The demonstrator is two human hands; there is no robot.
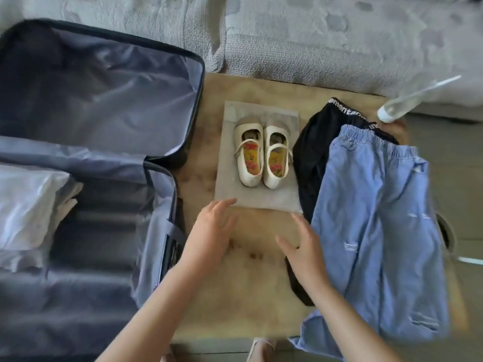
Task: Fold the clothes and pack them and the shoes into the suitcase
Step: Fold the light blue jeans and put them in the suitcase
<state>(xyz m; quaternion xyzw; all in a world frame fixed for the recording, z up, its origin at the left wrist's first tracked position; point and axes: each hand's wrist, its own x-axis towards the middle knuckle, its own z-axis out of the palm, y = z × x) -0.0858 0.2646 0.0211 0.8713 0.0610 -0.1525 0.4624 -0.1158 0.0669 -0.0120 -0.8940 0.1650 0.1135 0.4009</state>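
Wooden worktop (pixel 251 283) stood before grey sofa (pixel 287 35) at 12 o'clock. Suitcase (pixel 78 126) lay open at 9 o'clock, white clothes (pixel 26 205) in near half. Shoes (pixel 262 155) sat side by side on grey sheet (pixel 261 202) at centre. Trousers (pixel 379 231) lay unfolded at 3 o'clock over dark garment (pixel 311 158). Left hand (pixel 211 231) was spread and empty, fingertips at sheet's 7 o'clock corner; contact unclear. Right hand (pixel 303 249) was loose and empty near sheet's 5 o'clock corner, beside trousers.

Bare table (pixel 251 283) before shoes (pixel 262 155)
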